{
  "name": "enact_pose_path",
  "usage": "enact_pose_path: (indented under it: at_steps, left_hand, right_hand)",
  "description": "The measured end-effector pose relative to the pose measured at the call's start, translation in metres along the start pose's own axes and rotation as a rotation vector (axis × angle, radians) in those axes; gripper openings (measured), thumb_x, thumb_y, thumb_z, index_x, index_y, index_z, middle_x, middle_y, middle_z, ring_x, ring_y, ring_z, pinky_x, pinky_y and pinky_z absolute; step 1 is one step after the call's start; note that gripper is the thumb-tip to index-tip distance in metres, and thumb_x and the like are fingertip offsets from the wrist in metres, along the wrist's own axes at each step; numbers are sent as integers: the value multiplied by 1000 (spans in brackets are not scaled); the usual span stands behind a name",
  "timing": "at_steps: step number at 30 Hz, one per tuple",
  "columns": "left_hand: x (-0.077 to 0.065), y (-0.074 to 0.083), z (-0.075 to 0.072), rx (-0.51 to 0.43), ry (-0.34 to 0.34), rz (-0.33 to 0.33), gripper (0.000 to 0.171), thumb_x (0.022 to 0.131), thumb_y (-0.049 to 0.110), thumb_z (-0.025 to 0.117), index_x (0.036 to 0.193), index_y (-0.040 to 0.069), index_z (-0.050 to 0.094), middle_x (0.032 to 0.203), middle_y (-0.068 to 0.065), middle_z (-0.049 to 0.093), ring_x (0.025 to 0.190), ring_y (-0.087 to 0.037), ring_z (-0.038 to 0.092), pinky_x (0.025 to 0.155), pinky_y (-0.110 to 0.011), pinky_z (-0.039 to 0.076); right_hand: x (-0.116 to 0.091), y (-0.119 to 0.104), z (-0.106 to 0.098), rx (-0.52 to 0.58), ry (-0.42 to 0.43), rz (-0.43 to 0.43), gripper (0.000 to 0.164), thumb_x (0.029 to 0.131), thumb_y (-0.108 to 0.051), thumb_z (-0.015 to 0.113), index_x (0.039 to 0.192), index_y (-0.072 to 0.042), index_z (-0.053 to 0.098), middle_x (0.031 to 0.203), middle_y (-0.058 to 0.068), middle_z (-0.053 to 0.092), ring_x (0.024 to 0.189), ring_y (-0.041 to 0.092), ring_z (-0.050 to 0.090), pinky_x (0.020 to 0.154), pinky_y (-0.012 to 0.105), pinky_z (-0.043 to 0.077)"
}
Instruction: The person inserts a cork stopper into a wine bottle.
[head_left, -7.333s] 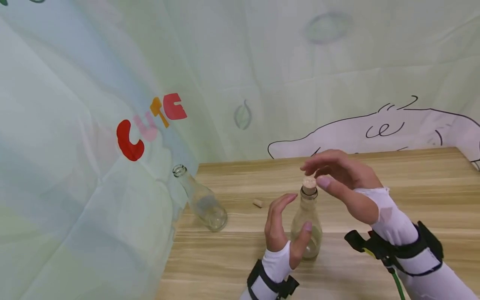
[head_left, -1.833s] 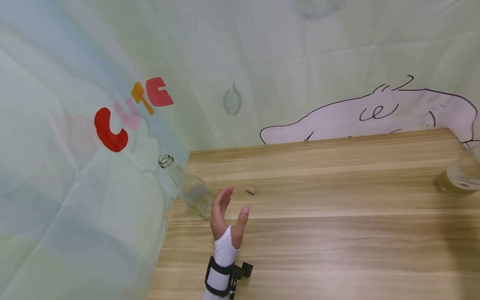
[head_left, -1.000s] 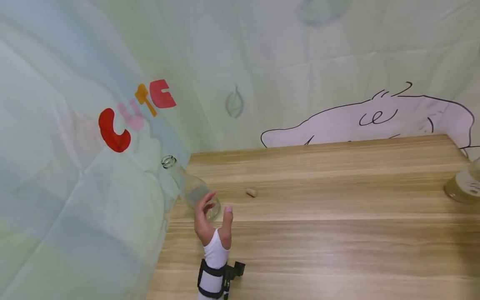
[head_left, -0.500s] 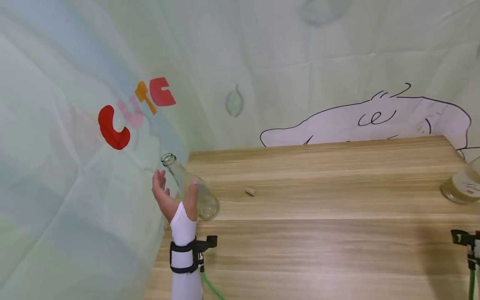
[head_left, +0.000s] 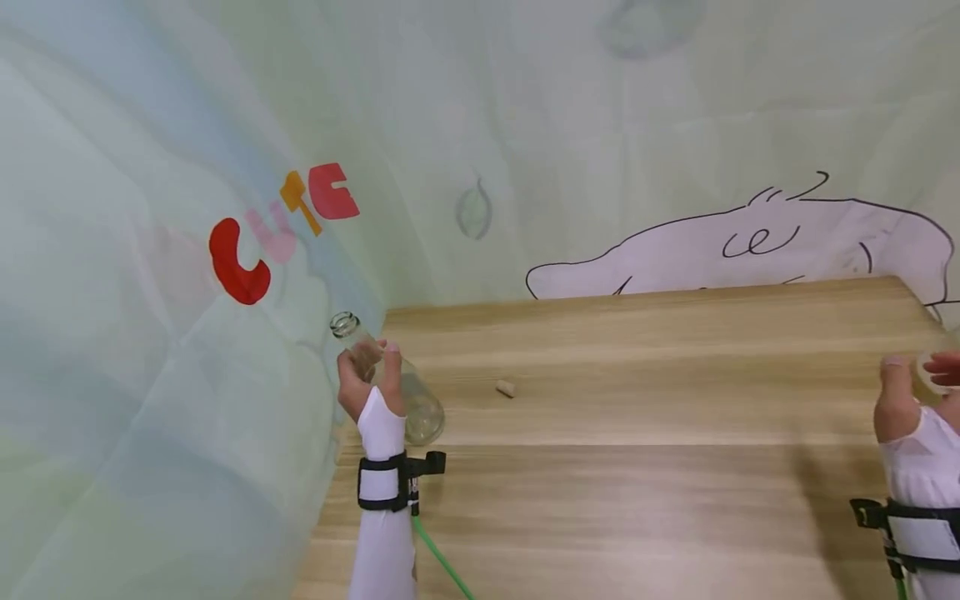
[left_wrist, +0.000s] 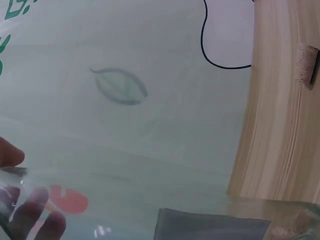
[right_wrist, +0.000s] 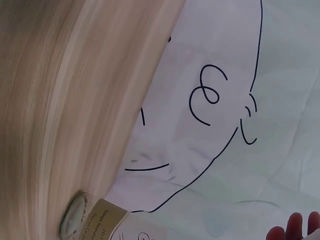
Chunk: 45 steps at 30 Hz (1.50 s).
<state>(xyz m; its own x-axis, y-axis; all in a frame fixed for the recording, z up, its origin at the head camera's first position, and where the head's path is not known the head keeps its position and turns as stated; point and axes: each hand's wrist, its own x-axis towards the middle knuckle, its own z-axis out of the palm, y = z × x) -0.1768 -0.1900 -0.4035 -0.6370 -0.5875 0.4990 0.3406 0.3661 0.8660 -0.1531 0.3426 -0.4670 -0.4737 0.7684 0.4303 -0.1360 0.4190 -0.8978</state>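
My left hand (head_left: 365, 379) grips a clear glass bottle (head_left: 424, 417) around its neck, below the uncorked mouth. Through the glass, curled fingers show in the left wrist view, with the bottle's grey label (left_wrist: 210, 226) at the bottom. At the right edge, my right hand (head_left: 911, 404) is beside a second bottle (head_left: 927, 377), its thumb and fingers spread apart. The right wrist view has that bottle's tan label (right_wrist: 104, 220) at lower left and loosely bent fingers (right_wrist: 294, 227) at lower right.
A loose cork (head_left: 506, 388) lies on the wooden table (head_left: 645, 483), right of the left bottle. A printed cloth (head_left: 420, 150) hangs behind the table and along its left side. A green cable (head_left: 442, 560) trails from the left wrist strap.
The corked bottle both hands were around earlier is gone from the middle. My left hand has moved left and closed on the other bottle's neck. My right hand has come into view at right.
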Motion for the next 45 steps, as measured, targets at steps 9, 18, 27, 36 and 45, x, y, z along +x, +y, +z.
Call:
enact_pose_path:
  at_steps: [9,18,27,36,45]
  left_hand:
    - [-4,-5,2,-35,-40,17,23,89,-1,68,105,-13,56,94,-22,58,91,-23,54,90,-49,40]
    - [-23,13,12,-91,-172,63,20,90,-4,68,100,-13,54,93,-23,60,91,-21,57,88,-51,41]
    - [-60,47,42,-206,-381,116,17,88,-7,68,98,-7,55,95,-20,64,92,-25,61,91,-39,46]
    - [-107,63,78,-238,-570,110,22,85,-6,70,103,-3,58,96,-16,68,97,-29,65,98,-41,44]
    - [-142,47,105,-271,-660,185,25,87,9,75,108,6,63,99,-6,70,96,-19,65,89,-37,50]
  right_hand:
    - [-13,-5,4,-165,-73,52,31,87,-20,65,112,-34,55,94,-28,41,93,-11,34,95,23,28]
    - [-28,-3,15,-309,-70,13,30,89,-19,67,110,-31,50,94,-33,34,91,-11,30,89,27,28]
    - [-31,3,18,-308,-96,-37,26,88,-21,67,108,-27,52,94,-33,33,91,-7,30,88,32,29]
    - [-35,0,24,-258,-105,-107,31,84,-16,70,108,0,58,92,-31,37,88,-9,33,86,29,30]
    - [-35,-14,23,-246,-113,-106,36,84,-8,69,114,9,57,90,-28,37,87,-15,31,83,27,27]
